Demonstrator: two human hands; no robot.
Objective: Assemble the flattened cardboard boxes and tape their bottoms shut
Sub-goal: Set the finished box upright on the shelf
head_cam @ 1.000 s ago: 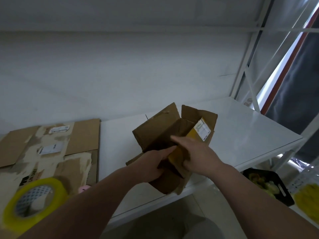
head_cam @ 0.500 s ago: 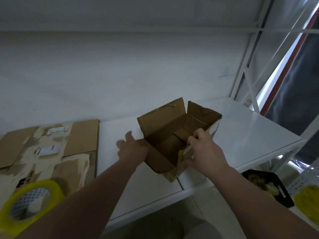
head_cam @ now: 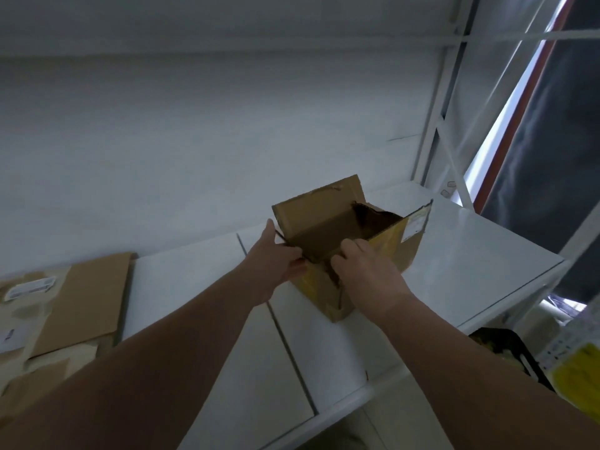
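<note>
A: What is there on the right?

B: A white shelf surface (head_cam: 470,248) in panels, with seams running near to far. At its far right corner stands the rack's white metal upright (head_cam: 433,138), with a diagonal brace (head_cam: 454,164) beside it.

A: And past the rack?

B: A dark curtain (head_cam: 545,125) with a red-brown strip (head_cam: 516,105) down its left edge. Lower at the near right, below the shelf edge, sits a black tray (head_cam: 519,355), and just right of it something yellow (head_cam: 581,375), too blurred to name.

A: Behind?

B: A plain white wall (head_cam: 194,125).
</note>
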